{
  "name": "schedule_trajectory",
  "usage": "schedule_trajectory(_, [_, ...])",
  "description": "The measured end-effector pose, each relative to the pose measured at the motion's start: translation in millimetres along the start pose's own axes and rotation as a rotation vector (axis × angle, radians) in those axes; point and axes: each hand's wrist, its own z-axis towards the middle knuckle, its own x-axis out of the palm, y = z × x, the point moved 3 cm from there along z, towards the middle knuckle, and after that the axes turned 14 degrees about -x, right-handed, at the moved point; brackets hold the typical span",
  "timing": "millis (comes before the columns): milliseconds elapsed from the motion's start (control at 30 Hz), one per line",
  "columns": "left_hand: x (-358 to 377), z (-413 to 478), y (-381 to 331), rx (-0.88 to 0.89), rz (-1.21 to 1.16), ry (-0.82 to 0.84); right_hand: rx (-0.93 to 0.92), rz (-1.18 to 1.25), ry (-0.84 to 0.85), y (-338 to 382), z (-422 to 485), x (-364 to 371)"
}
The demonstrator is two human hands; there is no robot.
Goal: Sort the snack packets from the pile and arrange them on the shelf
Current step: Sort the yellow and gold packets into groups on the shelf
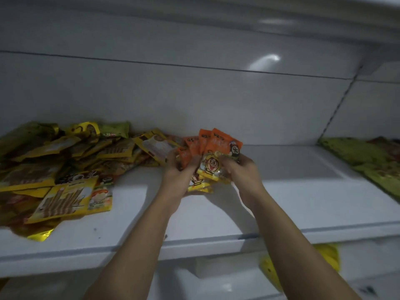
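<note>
- A white shelf runs across the frame, backed by a glossy white panel with a glare patch at upper right. The light is dim.
- At centre, a fan of orange snack packets is held just above the shelf. Their lower parts are yellow with a cartoon face.
- The left hand and right hand both curl their fingers round the fan's lower end.
- At least four orange tops show.
- The pile of mostly yellow packets fills the left of the frame, too tangled to count.
- Green packets lie at the right edge.
- One yellow packet sits on the level below, lower right.
</note>
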Motion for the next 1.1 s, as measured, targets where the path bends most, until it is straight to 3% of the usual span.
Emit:
schedule_trajectory(233, [65.2,-11.5,1.8,0.012,0.027,0.184,-0.045,-0.067,-0.060,29.9,-29.3,-55.6])
schedule_trajectory(667, [187.9,-54.6,20.7,-0.063,0.165,0.522,-0.014,-0.058,-0.377,58.5,-77.9,-182.6])
schedule_trajectory(867, [256.8,-75.6,36.8,-0.029,0.186,0.504,-0.057,-0.066,-0.486,69.0,-99.3,-260.0])
schedule_trajectory(1100, [322.0,-93.1,58.5,-0.005,0.154,0.452,-0.050,-0.051,-0.453,60.8,-103.4,-334.5])
